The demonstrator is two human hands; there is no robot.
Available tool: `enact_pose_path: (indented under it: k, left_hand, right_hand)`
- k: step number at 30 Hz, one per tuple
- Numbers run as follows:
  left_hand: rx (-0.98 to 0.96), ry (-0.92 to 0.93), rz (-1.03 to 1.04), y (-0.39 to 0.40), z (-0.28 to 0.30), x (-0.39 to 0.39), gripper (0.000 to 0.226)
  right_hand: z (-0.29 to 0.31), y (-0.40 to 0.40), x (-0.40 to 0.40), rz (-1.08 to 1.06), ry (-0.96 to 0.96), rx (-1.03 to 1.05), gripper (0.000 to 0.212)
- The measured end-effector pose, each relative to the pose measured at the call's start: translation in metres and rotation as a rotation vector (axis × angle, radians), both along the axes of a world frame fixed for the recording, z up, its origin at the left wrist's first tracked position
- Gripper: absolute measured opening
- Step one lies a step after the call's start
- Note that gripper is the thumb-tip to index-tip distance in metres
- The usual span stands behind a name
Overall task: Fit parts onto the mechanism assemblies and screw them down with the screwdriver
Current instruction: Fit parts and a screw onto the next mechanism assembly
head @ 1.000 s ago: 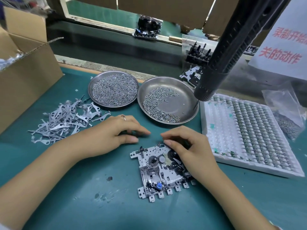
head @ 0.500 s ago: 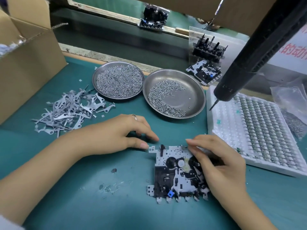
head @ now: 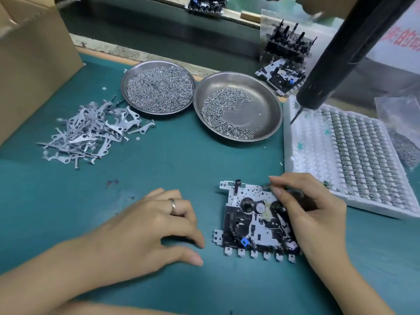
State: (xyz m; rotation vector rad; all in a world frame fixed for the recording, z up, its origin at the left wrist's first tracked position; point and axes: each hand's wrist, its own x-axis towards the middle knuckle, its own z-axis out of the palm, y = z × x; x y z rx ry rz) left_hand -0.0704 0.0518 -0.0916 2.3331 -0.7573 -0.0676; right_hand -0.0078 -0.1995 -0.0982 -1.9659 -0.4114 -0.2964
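Bare forearms; ring (head: 173,206) (silver band) on left hand (head: 145,233).

cardboard box (head: 34,64) cut off at left edge, screwdriver (head: 341,55) cropped at top, mechanism assembly (head: 247,221) right side under hand

Parts count on the tabletop (head: 159,173)

Two hands: left hand (head: 145,226), right hand (head: 311,214). One mechanism assembly (head: 252,223) at 5 o'clock, two round steel dishes (head: 272,103) of screws at 12, one heap of flat metal levers (head: 91,133) at 10, one white parts tray (head: 302,155) at 2, one hanging screwdriver (head: 336,55), one cardboard box (head: 31,64).
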Motion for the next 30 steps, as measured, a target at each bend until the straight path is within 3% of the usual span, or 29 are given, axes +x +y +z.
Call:
enact_pose_path:
  k: [8, 12, 17, 27, 30]
  left_hand:
    - [-0.028, -0.101, 0.015, 0.001, 0.0, 0.001, 0.023]
    - [-0.33, 0.009, 0.26, 0.006, 0.014, 0.019, 0.009]
    - [-0.724, 0.082, 0.502, -0.008, 0.033, 0.047, 0.01]
    - [-0.887, 0.076, 0.522, -0.052, 0.02, 0.064, 0.024]
    - [-0.895, 0.04, 0.559, -0.056, 0.016, 0.063, 0.027]
  right_hand:
    - [0.003, 0.017, 0.003, -0.027, 0.046, 0.042, 0.039]
    - [0.006, 0.042, 0.023, -0.016, 0.121, 0.075, 0.04]
    - [0.013, 0.065, 0.049, 0.017, 0.129, 0.073, 0.028]
    - [0.013, 0.049, 0.043, 0.043, 0.092, 0.124, 0.028]
    - [0.016, 0.047, 0.04, 0.021, 0.115, 0.232, 0.024]
